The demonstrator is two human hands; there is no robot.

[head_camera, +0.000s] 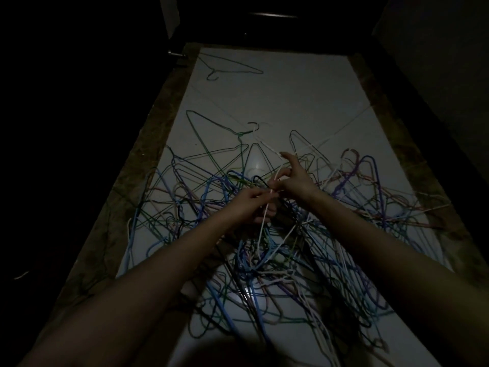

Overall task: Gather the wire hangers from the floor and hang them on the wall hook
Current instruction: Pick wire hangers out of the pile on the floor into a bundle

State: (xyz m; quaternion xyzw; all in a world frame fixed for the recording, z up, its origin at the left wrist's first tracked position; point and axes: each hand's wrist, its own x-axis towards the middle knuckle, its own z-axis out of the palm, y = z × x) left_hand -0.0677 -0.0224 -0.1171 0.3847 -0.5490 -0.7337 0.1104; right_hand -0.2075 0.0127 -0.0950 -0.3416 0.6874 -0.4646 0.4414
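Note:
A tangled pile of wire hangers [277, 260] in blue, green, purple, white and pink covers the pale floor [277, 102] in dim light. Both arms reach forward over the pile. My left hand [251, 201] pinches a white hanger wire [264, 223] that rises out of the tangle. My right hand [291, 178] meets it from the right, with its fingers curled round the same white wire and its index finger raised. One green hanger [211, 128] lies spread apart just beyond the pile. No wall hook shows.
A lone green hanger [227, 66] lies far off near the dark doorway [264, 19]. Brown marbled borders [148, 160] run along both sides of the pale floor. Dark walls close in left and right. A door handle [176, 54] sticks out at the far left.

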